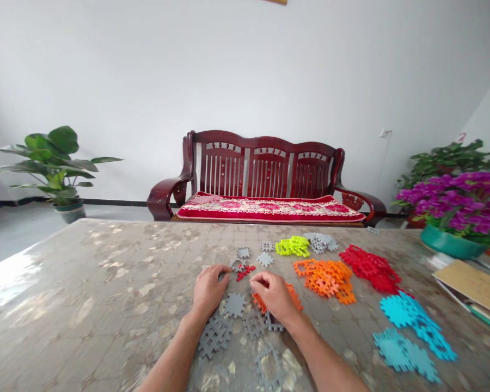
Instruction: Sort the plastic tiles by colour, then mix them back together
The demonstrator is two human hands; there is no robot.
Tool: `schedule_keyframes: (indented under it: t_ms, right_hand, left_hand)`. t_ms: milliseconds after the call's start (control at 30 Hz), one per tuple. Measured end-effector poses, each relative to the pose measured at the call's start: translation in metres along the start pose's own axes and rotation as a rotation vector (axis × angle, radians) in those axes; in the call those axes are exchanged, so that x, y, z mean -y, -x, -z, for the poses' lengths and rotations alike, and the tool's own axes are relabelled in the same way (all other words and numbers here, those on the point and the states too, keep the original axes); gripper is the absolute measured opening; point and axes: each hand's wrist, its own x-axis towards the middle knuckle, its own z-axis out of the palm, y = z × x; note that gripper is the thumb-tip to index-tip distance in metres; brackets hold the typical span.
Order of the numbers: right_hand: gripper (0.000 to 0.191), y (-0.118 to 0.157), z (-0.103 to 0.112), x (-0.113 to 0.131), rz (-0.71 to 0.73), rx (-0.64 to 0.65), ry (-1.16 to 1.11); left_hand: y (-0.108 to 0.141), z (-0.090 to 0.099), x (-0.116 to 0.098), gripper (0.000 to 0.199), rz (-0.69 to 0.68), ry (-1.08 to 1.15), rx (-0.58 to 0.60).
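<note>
While our right hand [273, 294] pinches shut near the red piece [244, 274], we go gently; we can't tell if our left hand [210, 288] grips.

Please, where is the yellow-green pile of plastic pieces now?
In the head view, the yellow-green plastic pile lies right of centre on the table, between small grey pieces, just beyond the larger orange plastic pile.

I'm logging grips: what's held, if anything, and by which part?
It can't be told: the left hand curls at a grey piece, contact unclear; the right hand shows nothing clear at its fingertips.
</note>
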Motion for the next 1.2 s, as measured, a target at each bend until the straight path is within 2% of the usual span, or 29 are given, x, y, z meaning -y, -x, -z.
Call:
schedule_keyframes:
  t_ms: [233,467,667,833,967,1067,1200]
  right_hand:
    - [0.021,-0.013,0.03,-0.018,-0.052,-0.111,0.02]
    - [0.025,-0.014,0.046,-0.026,-0.047,-0.014,0.091]
    - [0.026,-0.011,0.046,-0.023,0.041,-0.081,0.243]
    - [0.024,-0.008,0.042,-0.02,0.052,-0.037,0.51]
    - [0.014,-0.002,0.032,-0.008,0.19,-0.004,0.635]
    - [0.027,0.002,0.024,-0.001,0.281,0.09,0.644]
    - [0.039,0.005,0.021,-0.001,0.28,0.158,0.671]
  left_hand:
    - [-0.001,0.0,0.0,0.023,0.011,-0.019,0.012]
    - [0.0,0.001,-0.001,0.023,0.02,-0.012,0.003]
    - [0.0,0.0,0.0,0.026,0.034,0.023,0.005]
    - [-0.001,-0.004,0.004,0.025,0.03,0.094,-0.023]
    - [0.0,-0.006,0.006,0.026,-0.004,0.158,-0.055]
    - [-0.001,-0.007,0.007,0.026,-0.026,0.186,-0.068]
    - [0.0,-0.008,0.007,0.026,-0.039,0.192,-0.052]
